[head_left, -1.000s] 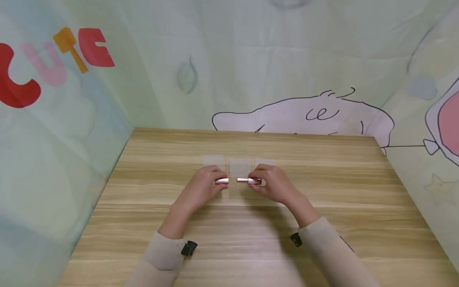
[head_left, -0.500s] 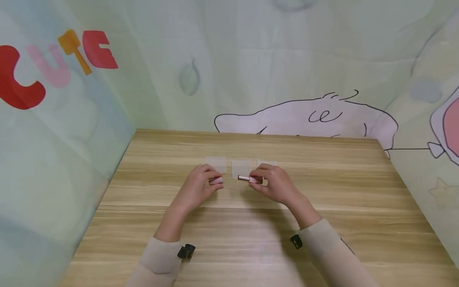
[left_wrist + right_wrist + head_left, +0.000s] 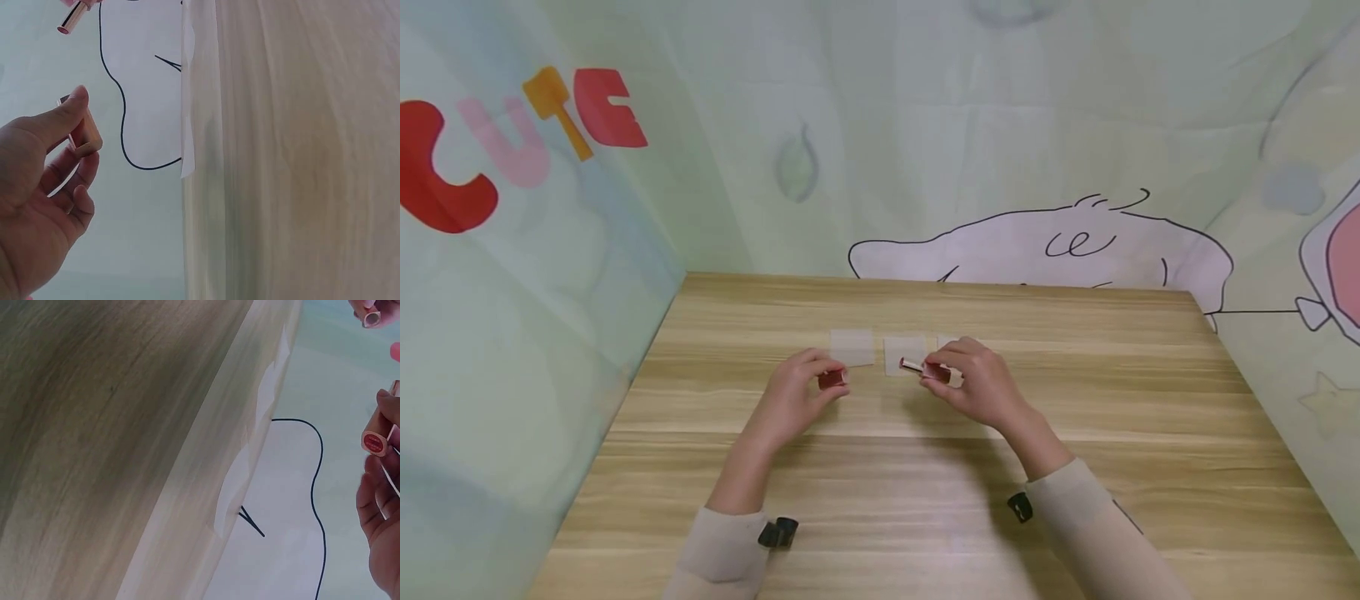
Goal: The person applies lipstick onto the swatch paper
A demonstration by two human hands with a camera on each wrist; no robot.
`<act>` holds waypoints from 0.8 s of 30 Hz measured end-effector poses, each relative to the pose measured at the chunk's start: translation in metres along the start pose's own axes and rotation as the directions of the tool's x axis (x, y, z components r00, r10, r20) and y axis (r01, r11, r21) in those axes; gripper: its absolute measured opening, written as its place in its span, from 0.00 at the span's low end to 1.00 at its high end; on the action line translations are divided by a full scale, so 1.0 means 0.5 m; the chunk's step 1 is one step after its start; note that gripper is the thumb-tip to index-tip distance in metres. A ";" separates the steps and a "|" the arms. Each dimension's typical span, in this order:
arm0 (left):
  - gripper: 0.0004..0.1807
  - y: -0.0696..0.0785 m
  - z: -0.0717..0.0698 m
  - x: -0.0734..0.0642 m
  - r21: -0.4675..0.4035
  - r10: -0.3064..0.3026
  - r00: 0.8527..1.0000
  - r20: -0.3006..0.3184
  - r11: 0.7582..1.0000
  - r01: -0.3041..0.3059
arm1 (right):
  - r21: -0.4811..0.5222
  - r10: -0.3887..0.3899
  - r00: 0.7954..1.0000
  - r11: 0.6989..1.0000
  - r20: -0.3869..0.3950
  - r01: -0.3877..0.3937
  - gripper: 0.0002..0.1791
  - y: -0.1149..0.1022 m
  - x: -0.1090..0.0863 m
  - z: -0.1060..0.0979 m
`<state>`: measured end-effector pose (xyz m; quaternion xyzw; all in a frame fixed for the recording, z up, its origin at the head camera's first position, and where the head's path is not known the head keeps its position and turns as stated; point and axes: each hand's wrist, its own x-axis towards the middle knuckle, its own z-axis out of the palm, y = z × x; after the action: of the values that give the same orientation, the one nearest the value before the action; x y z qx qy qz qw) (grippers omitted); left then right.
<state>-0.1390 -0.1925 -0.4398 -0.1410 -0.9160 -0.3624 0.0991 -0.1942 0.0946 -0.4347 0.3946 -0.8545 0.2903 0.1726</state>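
Note:
In the head view, my left hand [image 3: 792, 396] pinches a lipstick cap [image 3: 832, 379] between thumb and fingers. The left wrist view shows the cap [image 3: 90, 132] as a small pinkish-gold, squared tube. My right hand [image 3: 983, 387] holds the lipstick [image 3: 936, 372] by its base, and its shiny inner barrel points left toward the cap. A gap separates the two parts. From the right wrist, a red label [image 3: 374, 444] shows on the end of the base. Whether the lipstick stick itself is raised cannot be made out.
Three pale, thin squares lie in a row on the wood-grain table [image 3: 880, 500]: a left square [image 3: 852, 346], a middle square [image 3: 895, 354] and a right square [image 3: 946, 341] partly behind my right hand. A printed cloth wall [image 3: 925, 150] borders the table's back and left.
My left hand has drawn the cap leftward, away from the lipstick, and turned it. The right hand stays nearly in place, with the lipstick's barrel end now tilted slightly up.

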 end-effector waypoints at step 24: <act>0.16 -0.065 -0.040 -0.043 -0.010 -0.046 0.996 -0.080 0.999 0.046 | 0.030 0.078 0.997 0.996 -0.002 -0.078 0.10 -0.009 0.005 0.010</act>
<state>-0.1279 -0.2332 -0.4520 -0.1056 -0.9128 -0.3736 0.1269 -0.1925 0.0876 -0.4358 0.3629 -0.8645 0.3104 0.1567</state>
